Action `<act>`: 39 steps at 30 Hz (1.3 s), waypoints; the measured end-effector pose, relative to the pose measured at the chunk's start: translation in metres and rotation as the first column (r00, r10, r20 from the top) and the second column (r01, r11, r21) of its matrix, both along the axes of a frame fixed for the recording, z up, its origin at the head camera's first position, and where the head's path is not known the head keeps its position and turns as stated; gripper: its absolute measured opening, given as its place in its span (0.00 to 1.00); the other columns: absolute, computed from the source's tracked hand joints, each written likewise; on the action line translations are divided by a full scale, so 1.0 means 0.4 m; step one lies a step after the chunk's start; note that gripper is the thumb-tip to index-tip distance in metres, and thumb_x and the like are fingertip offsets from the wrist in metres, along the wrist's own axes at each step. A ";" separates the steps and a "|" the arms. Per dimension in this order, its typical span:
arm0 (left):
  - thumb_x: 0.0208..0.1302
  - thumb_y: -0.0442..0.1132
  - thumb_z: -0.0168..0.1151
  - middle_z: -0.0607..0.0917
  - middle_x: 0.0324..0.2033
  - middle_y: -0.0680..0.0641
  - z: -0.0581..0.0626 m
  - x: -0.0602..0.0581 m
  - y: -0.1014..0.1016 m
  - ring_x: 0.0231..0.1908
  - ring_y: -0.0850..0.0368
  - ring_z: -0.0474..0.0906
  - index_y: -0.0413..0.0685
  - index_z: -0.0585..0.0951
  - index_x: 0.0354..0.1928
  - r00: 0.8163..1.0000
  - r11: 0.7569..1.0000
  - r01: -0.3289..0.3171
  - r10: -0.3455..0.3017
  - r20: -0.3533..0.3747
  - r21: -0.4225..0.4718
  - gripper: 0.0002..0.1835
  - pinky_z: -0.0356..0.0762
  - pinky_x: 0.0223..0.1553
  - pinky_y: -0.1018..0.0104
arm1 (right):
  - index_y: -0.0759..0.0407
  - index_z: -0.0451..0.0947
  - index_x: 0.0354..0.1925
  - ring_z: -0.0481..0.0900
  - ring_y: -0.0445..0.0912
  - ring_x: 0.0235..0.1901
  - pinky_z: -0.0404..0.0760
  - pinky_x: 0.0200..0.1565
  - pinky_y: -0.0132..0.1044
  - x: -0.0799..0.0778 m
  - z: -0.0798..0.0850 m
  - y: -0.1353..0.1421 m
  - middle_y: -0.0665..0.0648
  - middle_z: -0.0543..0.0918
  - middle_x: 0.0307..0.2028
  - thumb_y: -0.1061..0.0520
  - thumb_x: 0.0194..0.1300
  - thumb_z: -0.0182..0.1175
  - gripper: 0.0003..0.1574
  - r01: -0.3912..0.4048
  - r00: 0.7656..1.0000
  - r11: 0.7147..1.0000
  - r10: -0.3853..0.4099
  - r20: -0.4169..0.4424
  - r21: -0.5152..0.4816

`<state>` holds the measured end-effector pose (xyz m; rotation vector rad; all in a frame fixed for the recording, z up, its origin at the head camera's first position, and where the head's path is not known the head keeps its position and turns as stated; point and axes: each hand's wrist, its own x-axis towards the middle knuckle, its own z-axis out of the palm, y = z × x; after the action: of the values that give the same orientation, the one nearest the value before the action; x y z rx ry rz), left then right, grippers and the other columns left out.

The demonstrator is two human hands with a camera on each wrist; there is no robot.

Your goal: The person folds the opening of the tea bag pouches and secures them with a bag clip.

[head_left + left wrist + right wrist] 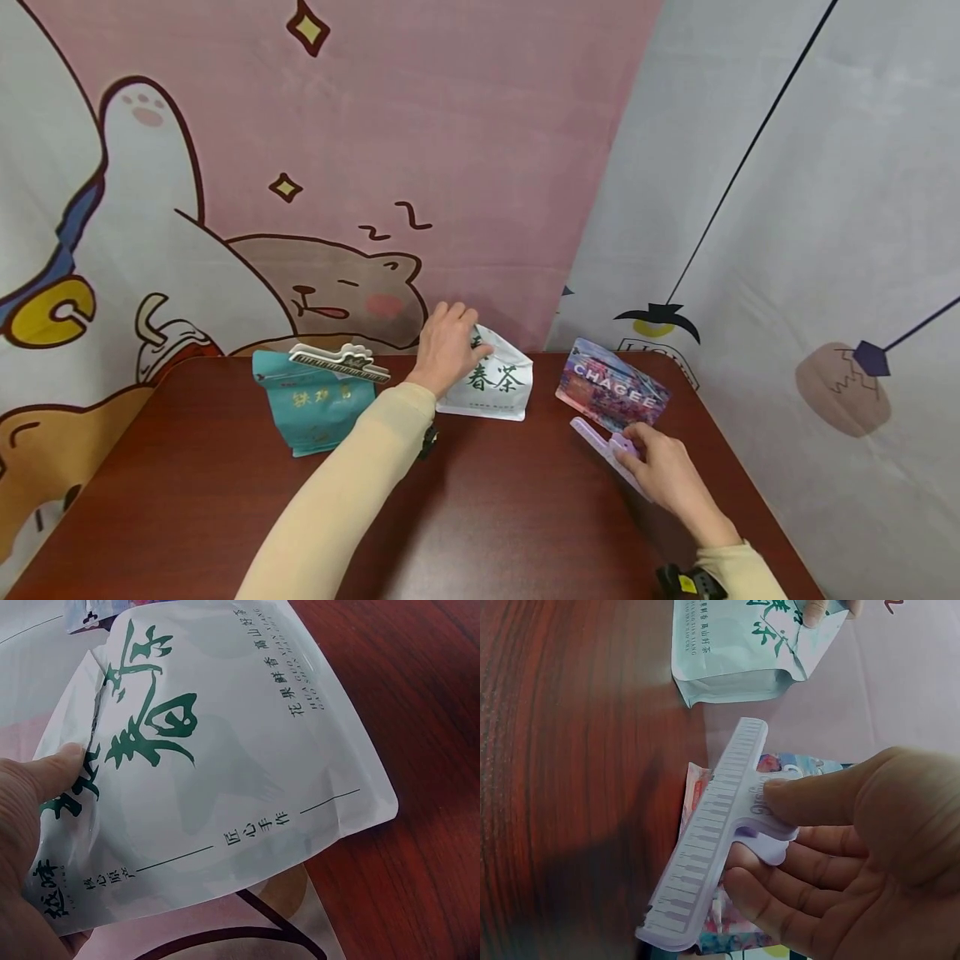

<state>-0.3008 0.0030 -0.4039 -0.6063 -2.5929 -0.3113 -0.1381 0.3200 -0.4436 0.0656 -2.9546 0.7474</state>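
Note:
At the back middle of the table stands a white tea bag (501,383) with green characters. My left hand (448,346) grips its upper edge; in the left wrist view the thumb (56,774) presses on the front near the top while the other fingers are mostly hidden behind. My right hand (667,471) pinches a long lilac clip (603,450) by its handles. Piano keys are printed along the clip (705,840) in the right wrist view. The clip is just in front of a colourful CHAGEE packet (611,387).
A teal bag (318,412) stands at the left with a white piano-print clip (341,360) across its top. All of this is on a dark red-brown table (510,533). Behind hangs a printed cloth (480,150) with cartoon animals, meeting the table's back edge.

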 end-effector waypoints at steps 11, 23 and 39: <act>0.56 0.58 0.78 0.78 0.34 0.47 -0.002 0.002 -0.001 0.38 0.48 0.70 0.45 0.80 0.39 1.000 1.000 0.005 -0.005 -0.026 0.016 0.25 0.73 0.42 0.58 | 0.72 0.82 0.52 0.84 0.58 0.38 0.85 0.45 0.57 -0.015 0.005 -0.021 0.72 0.86 0.46 0.61 0.65 0.70 0.20 0.005 0.998 1.000 -0.006 -0.067 -0.018; 0.57 0.57 0.78 0.78 0.35 0.47 -0.002 0.001 -0.001 0.38 0.48 0.70 0.45 0.81 0.40 1.000 1.000 0.003 -0.003 -0.016 0.016 0.25 0.73 0.42 0.59 | 0.69 0.83 0.53 0.81 0.54 0.34 0.84 0.41 0.53 -0.052 0.022 -0.051 0.70 0.87 0.46 0.62 0.66 0.70 0.19 0.003 0.991 1.000 -0.007 -0.132 -0.030; 0.56 0.58 0.78 0.78 0.34 0.48 -0.004 0.001 -0.001 0.38 0.48 0.70 0.45 0.81 0.40 1.000 1.000 -0.001 0.001 -0.026 0.020 0.25 0.73 0.42 0.59 | 0.68 0.83 0.55 0.82 0.58 0.38 0.82 0.46 0.58 -0.099 0.056 -0.096 0.71 0.87 0.49 0.61 0.66 0.69 0.20 -0.001 0.981 0.999 -0.008 -0.195 -0.048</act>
<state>-0.3002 0.0027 -0.4057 -0.5980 -2.5618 -0.3263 -0.1778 0.2817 -0.4214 0.1227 -2.7496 0.7630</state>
